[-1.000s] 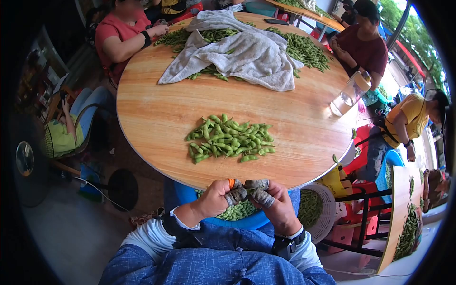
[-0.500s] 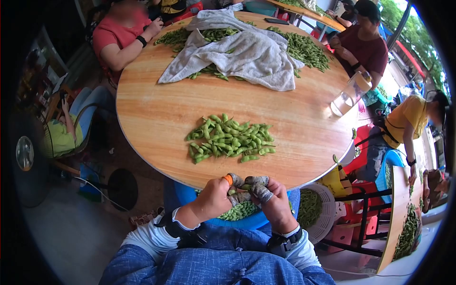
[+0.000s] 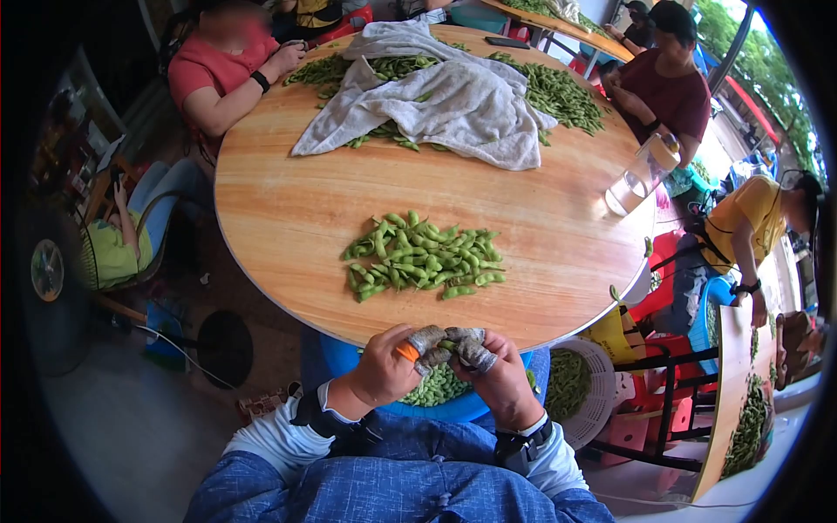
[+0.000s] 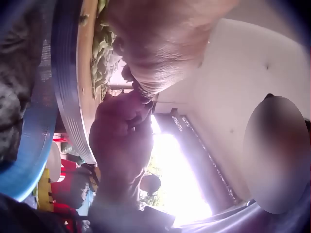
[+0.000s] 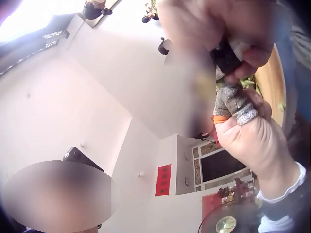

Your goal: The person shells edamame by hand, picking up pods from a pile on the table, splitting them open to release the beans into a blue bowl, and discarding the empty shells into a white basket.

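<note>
In the head view, my left hand (image 3: 384,373) and right hand (image 3: 504,382) meet just off the table's near edge, above a blue basin (image 3: 458,403). Grey wrappings cover several fingertips, and an orange band shows on the left hand. A green soybean pod (image 3: 447,344) is pinched between the fingertips of both hands, mostly hidden by them. Shelled green soybeans (image 3: 436,386) lie in the basin under the hands. Beyond the hands, a small pile of soybean pods (image 3: 423,257) rests on the round wooden table (image 3: 288,231).
A grey towel (image 3: 436,96) partly covers a larger pod heap at the table's far side. A water bottle (image 3: 641,179) stands at the right. Beside my right leg is a white basket (image 3: 597,392) holding pods. Other people sit around the table.
The fingers have shifted around one another over the basin, and a green pod now shows between both hands' fingertips. The pile on the table looks the same.
</note>
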Tool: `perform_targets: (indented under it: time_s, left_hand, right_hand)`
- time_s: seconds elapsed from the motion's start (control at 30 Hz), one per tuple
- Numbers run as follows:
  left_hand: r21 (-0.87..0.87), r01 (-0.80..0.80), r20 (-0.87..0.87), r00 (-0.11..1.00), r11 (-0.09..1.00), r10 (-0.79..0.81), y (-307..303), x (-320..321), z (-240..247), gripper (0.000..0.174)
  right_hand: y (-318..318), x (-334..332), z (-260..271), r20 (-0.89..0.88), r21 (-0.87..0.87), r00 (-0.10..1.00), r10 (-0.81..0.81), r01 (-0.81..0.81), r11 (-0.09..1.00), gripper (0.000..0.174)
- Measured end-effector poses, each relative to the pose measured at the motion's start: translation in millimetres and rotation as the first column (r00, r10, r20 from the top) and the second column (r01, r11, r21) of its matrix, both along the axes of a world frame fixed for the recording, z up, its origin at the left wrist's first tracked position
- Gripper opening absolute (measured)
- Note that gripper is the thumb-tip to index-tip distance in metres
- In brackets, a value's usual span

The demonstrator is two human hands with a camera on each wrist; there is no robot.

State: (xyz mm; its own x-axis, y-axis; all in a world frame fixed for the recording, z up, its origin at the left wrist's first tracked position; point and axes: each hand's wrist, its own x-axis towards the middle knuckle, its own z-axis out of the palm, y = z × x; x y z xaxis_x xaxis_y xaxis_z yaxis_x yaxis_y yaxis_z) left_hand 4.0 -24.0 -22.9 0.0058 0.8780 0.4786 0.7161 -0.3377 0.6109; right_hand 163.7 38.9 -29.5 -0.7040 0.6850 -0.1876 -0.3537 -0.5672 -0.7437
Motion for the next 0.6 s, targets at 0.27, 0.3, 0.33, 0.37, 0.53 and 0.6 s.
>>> perform_targets:
  time_s: [0.27, 0.3, 0.33, 0.37, 0.53, 0.6]
  left_hand:
    - [-0.079, 0.096, 0.376, 0.925, 0.992, -0.060, 5, 4, 6, 0.016]
    - [-0.111, 0.107, 0.442, 0.896, 0.988, -0.047, 5, 4, 5, 0.013]
    - [-0.164, 0.147, 0.546, 0.837, 0.975, -0.035, 6, 3, 4, 0.011]
    - [-0.210, 0.194, 0.642, 0.767, 0.958, -0.014, 7, 2, 2, 0.009]
    - [-0.432, 0.441, 0.876, 0.413, 0.787, 0.249, 10, -7, 8, 0.010]
    - [-0.415, 0.518, 0.909, 0.273, 0.748, 0.316, 10, -10, 6, 0.012]
  right_hand:
    - [-4, -1, 4, 0.052, 0.117, 0.996, -0.073, 0.066, 0.991, 0.019]
    - [-4, -1, 4, 0.056, 0.140, 0.996, -0.065, 0.056, 0.989, 0.019]
    - [-5, -1, 6, 0.086, 0.213, 0.994, -0.063, 0.043, 0.976, 0.018]
    - [-6, -2, 10, 0.116, 0.285, 0.991, -0.063, 0.028, 0.958, 0.018]
    - [-6, -3, 15, 0.220, 0.453, 0.974, -0.046, -0.061, 0.889, 0.018]
    - [-6, -3, 14, 0.248, 0.438, 0.967, -0.058, -0.058, 0.897, 0.020]
